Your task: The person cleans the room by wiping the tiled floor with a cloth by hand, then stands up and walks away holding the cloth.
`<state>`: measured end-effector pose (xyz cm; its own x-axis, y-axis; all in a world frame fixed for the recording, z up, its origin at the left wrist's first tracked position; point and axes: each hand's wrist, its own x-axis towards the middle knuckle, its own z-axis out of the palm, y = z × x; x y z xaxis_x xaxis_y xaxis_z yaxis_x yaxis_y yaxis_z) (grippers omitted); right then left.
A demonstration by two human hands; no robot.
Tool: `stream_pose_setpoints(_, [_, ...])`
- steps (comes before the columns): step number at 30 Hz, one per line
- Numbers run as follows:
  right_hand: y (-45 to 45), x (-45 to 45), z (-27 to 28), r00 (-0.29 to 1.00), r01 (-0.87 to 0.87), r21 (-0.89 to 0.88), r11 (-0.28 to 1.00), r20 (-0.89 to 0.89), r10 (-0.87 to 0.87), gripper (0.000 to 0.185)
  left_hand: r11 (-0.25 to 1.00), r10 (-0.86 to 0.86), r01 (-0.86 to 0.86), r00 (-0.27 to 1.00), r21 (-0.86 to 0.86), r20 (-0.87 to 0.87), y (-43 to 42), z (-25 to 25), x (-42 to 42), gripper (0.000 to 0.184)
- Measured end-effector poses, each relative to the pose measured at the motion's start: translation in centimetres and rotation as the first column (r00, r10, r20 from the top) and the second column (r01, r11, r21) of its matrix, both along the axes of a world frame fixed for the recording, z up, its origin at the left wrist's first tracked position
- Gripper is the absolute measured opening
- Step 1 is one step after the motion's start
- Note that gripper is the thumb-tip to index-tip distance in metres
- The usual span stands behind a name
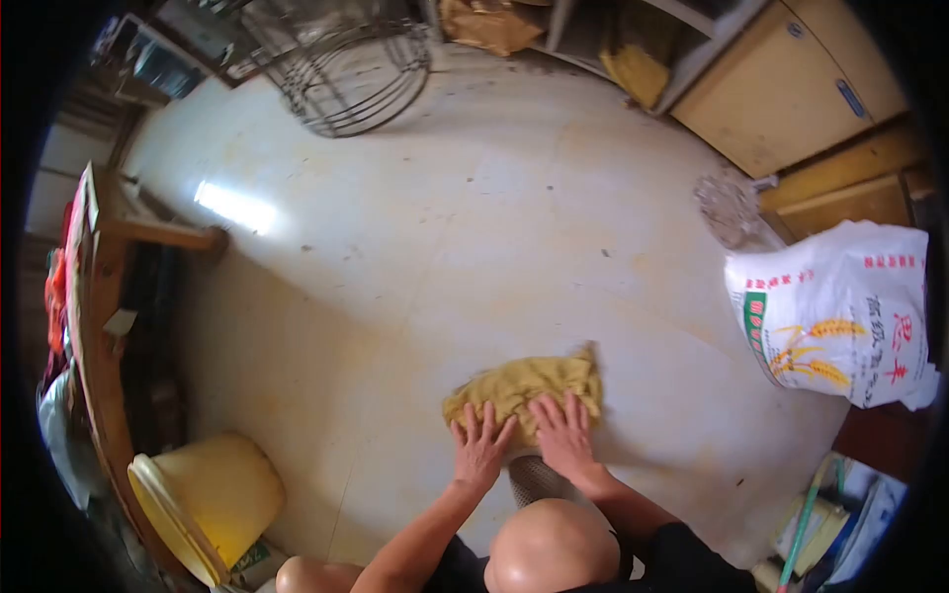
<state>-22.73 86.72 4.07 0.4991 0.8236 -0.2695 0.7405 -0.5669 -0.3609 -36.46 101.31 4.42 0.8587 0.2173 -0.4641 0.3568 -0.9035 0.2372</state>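
A crumpled mustard-yellow cloth (pixel 534 383) lies on the pale floor in front of my knees. My left hand (pixel 481 445) presses on its near left edge, fingers spread and stretched forward. On the near right part of the cloth rests my right hand (pixel 563 432), its fingers also spread and flat. Both palms face down, and neither hand is wrapped round the cloth. Just behind the cloth, between my wrists, part of a dark patterned shoe (pixel 537 481) shows. My bent knee (pixel 554 549) is below it.
A yellow bucket (pixel 213 504) tips on its side at the lower left, near a wooden table leg (pixel 163 229). A white printed sack (pixel 840 311) stands at right, by a cabinet (pixel 781 94). A round metal rack (pixel 361 89) stands at the back. Small debris dots the floor (pixel 425 247).
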Motion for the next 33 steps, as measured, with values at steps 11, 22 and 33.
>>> stream_pose_setpoints(11, [11.4,23.3,-2.3,0.965,0.223,0.060,0.973,0.127,-0.229,0.060,0.994,0.045,-0.062,0.982,0.090,0.182,8.4,-4.1,25.0,0.064])
stream_pose_setpoints(22, [11.7,20.5,-2.8,0.990,0.081,0.166,0.983,0.101,-0.099,0.062,0.985,0.168,-0.167,0.986,-0.051,0.012,7.1,-1.0,20.5,0.067])
stream_pose_setpoints(33, [-8.3,11.6,-0.5,0.780,0.599,-0.002,0.801,0.228,-0.583,0.060,0.825,-0.547,0.561,0.822,-0.068,0.159,-3.8,-1.2,20.9,0.066])
